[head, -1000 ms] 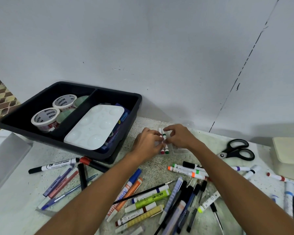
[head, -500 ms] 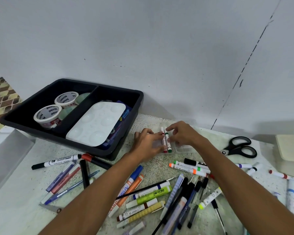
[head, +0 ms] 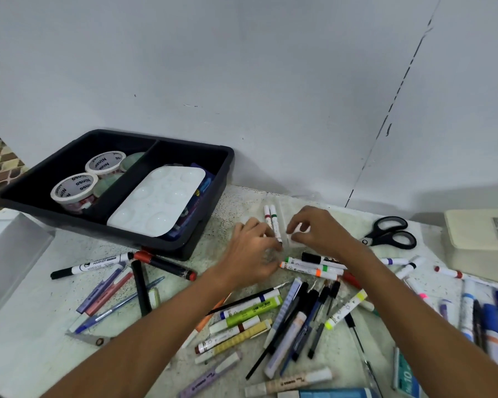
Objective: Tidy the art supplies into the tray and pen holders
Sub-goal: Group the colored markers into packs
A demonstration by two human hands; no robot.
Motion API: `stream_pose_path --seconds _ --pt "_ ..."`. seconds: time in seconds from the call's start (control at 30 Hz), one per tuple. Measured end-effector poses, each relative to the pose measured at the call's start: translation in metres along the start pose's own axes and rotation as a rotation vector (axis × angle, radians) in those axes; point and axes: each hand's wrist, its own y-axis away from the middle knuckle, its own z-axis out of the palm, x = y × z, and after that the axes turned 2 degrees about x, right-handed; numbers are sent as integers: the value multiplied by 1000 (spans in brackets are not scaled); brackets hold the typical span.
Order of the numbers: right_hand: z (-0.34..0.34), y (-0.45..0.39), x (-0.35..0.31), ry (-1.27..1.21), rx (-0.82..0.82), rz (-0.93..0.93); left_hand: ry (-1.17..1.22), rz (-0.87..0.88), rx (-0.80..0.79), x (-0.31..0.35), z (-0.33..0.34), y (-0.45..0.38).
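Left hand point(head: 253, 251) grips 2 markers point(head: 273, 222); right hand point(head: 316, 231) apparently pinches a clear case point(head: 295, 239).

Two hands, the left hand point(head: 252, 254) and the right hand point(head: 318, 229); between them two white markers point(head: 272, 222), one red-banded, one green; one black two-part tray point(head: 210, 156) left of them holding two tape rolls point(head: 75, 189) and one white palette point(head: 158, 205); one pair of black scissors point(head: 390, 232) right of the right hand
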Motion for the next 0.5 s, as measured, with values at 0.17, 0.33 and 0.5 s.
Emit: stream_pose_path --seconds 0.17,0.33,0.5 --pt "-18 48 14 231 -87 79 102 69 -96 22 6 9" --pt "-10 87 29 352 11 193 123 50 -141 41 19 -10" --pt "-2 102 35 319 185 252 150 -55 -227 48 24 -22"
